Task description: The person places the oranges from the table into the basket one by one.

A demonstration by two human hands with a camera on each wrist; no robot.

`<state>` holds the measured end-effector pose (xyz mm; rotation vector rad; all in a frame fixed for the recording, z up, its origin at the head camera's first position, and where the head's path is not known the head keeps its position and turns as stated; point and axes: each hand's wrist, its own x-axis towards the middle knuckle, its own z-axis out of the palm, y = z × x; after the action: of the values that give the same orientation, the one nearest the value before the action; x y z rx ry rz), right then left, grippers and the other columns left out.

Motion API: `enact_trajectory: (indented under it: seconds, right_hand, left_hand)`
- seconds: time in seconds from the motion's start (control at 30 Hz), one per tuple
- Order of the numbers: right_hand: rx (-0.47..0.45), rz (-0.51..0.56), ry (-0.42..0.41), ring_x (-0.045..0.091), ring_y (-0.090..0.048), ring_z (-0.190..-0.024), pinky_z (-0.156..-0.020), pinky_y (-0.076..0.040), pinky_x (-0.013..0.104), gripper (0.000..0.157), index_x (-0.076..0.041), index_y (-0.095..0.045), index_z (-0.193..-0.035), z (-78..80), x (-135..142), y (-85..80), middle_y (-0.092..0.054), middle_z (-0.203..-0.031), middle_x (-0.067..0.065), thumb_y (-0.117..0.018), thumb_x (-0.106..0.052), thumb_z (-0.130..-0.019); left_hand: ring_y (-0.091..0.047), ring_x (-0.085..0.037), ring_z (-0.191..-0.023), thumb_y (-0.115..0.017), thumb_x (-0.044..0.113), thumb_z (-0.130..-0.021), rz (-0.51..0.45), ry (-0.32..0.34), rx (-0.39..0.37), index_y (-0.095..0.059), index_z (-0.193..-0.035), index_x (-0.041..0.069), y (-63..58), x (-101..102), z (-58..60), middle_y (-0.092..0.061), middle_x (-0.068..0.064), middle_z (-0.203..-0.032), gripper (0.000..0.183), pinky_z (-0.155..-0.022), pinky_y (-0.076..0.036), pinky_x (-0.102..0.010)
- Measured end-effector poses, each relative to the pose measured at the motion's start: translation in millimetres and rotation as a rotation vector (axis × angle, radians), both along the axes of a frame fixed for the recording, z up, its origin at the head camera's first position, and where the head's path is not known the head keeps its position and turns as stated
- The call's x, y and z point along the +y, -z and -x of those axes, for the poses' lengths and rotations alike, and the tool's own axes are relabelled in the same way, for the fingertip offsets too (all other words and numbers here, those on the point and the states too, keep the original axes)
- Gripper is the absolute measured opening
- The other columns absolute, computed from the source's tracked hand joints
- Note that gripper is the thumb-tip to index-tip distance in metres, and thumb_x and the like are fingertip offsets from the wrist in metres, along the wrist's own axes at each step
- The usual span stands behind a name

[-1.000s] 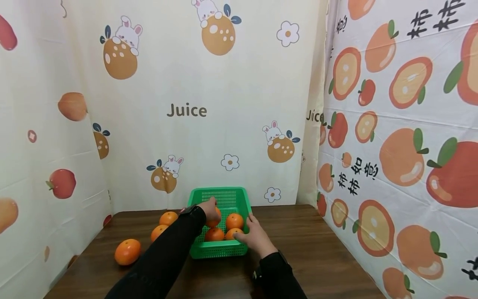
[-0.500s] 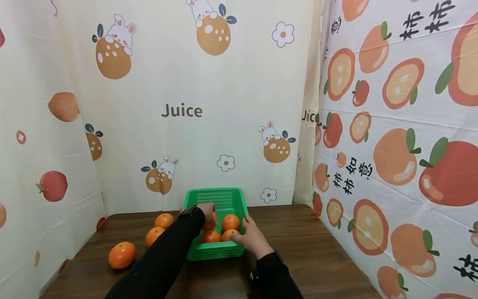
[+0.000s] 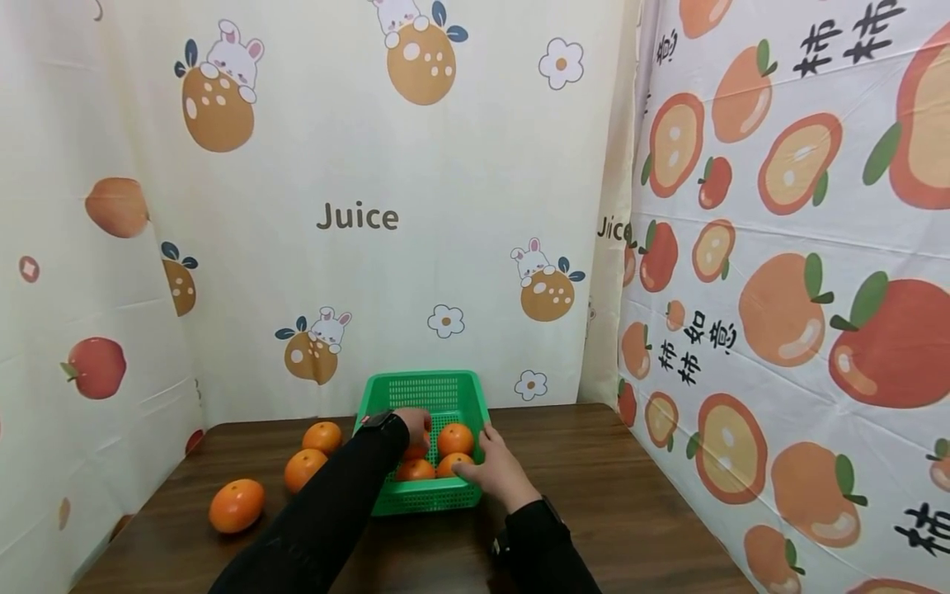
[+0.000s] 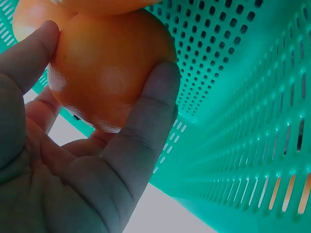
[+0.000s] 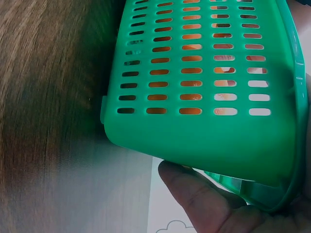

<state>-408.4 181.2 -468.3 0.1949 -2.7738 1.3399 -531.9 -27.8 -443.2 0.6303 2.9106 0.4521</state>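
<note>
A green perforated plastic basket (image 3: pixel 426 502) stands on the table. My left hand (image 3: pixel 414 424) reaches into its left side, thumb and fingers curled round an orange (image 4: pixel 109 68). That fruit lies against other oranges in the left wrist view; in the head view my hand mostly covers it. Elsewhere in the basket, one orange (image 3: pixel 455 439) sits to the right, with another orange (image 3: pixel 454 463) and a third orange (image 3: pixel 416 470) nearer the front. My right hand (image 3: pixel 503 472) grips the basket's right side at the rim; in the right wrist view a finger (image 5: pixel 194 191) touches its outer wall.
Left of the basket, three loose oranges rest on the dark wooden table (image 3: pixel 594 495): a far orange (image 3: pixel 322 436), a middle orange (image 3: pixel 303 469) and a near orange (image 3: pixel 236 505). Fruit-printed curtains (image 3: pixel 460 165) enclose the table at the back and both sides.
The head view has shifted slightly, so the scene sits further left. My left hand keeps its hold on the orange in the basket, and my right hand stays on the basket's side.
</note>
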Motion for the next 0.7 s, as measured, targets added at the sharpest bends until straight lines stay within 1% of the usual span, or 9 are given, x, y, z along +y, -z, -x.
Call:
enact_trajectory:
  seconds: [0.03,0.13,0.23,0.3,0.4,0.53,0.6,0.7]
  right_hand:
    - [0.0,0.001,0.0,0.047,-0.028,-0.16,-0.124,-0.033,0.063,0.091,0.007,-0.033,-0.163,-0.4,0.0,-0.5,-0.016,-0.179,0.016,-0.076,-0.04,-0.098]
    - [0.0,0.005,0.0,0.047,-0.028,-0.16,-0.124,-0.033,0.063,0.091,0.007,-0.033,-0.163,-1.9,-0.2,-0.7,-0.016,-0.179,0.017,-0.077,-0.04,-0.098]
    - [0.002,0.008,-0.004,0.048,-0.028,-0.159,-0.124,-0.033,0.064,0.09,0.008,-0.033,-0.162,-3.1,-0.1,-0.7,-0.016,-0.178,0.018,-0.077,-0.039,-0.098]
    - [0.003,0.006,-0.008,0.048,-0.027,-0.159,-0.124,-0.033,0.064,0.09,0.009,-0.034,-0.162,-3.3,0.1,-0.9,-0.016,-0.178,0.018,-0.077,-0.038,-0.098]
    - [0.003,0.002,-0.01,0.048,-0.028,-0.16,-0.124,-0.033,0.064,0.09,0.009,-0.034,-0.162,-3.5,0.2,-2.0,-0.016,-0.178,0.018,-0.077,-0.039,-0.099]
    - [0.001,0.004,-0.012,0.047,-0.027,-0.16,-0.124,-0.033,0.063,0.09,0.008,-0.034,-0.162,-3.6,0.7,-2.9,-0.015,-0.179,0.017,-0.076,-0.04,-0.099]
    - [0.001,0.004,-0.016,0.047,-0.027,-0.16,-0.124,-0.033,0.063,0.089,0.008,-0.034,-0.162,-3.6,0.6,-3.1,-0.015,-0.179,0.017,-0.076,-0.039,-0.099]
    - [0.004,0.004,-0.023,0.047,-0.028,-0.16,-0.124,-0.034,0.063,0.089,0.009,-0.033,-0.162,-3.7,0.4,-2.7,-0.015,-0.179,0.017,-0.075,-0.038,-0.099]
  left_hand:
    - [-0.059,-0.021,-0.089,-0.078,0.009,-0.093,-0.006,0.004,-0.01,-0.068,-0.131,0.009,-0.7,-0.6,-2.1,-0.069,-0.011,-0.118,0.039,-0.074,-0.054,-0.037]
    - [-0.06,-0.02,-0.089,-0.077,0.007,-0.093,-0.012,0.008,-0.035,-0.068,-0.135,0.01,-2.0,-0.4,-7.3,-0.07,-0.011,-0.123,0.043,-0.073,-0.053,-0.036]
    - [-0.062,-0.019,-0.09,-0.078,0.008,-0.093,0.004,0.005,-0.043,-0.068,-0.135,0.01,-5.3,0.9,-11.8,-0.07,-0.01,-0.124,0.043,-0.075,-0.055,-0.036]
    - [-0.063,-0.019,-0.093,-0.079,0.008,-0.093,0.024,0.0,-0.048,-0.068,-0.135,0.01,-7.5,2.1,-13.5,-0.071,-0.01,-0.126,0.043,-0.079,-0.057,-0.037]
    - [-0.065,-0.021,-0.097,-0.079,0.006,-0.093,0.042,-0.008,-0.063,-0.069,-0.132,0.009,-9.6,3.2,-14.3,-0.071,-0.011,-0.126,0.04,-0.084,-0.059,-0.04]
    - [-0.066,-0.022,-0.102,-0.078,0.005,-0.095,0.06,-0.012,-0.07,-0.07,-0.133,0.01,-8.5,3.2,-12.1,-0.071,-0.01,-0.128,0.039,-0.09,-0.059,-0.041]
    - [-0.066,-0.021,-0.104,-0.076,0.005,-0.096,0.071,-0.012,-0.074,-0.069,-0.133,0.011,-7.9,2.4,-11.0,-0.071,-0.009,-0.129,0.039,-0.091,-0.058,-0.041]
    - [-0.064,-0.021,-0.1,-0.074,0.004,-0.097,0.076,-0.006,-0.098,-0.07,-0.129,0.012,-8.2,0.6,-10.9,-0.07,-0.008,-0.124,0.034,-0.087,-0.057,-0.04]
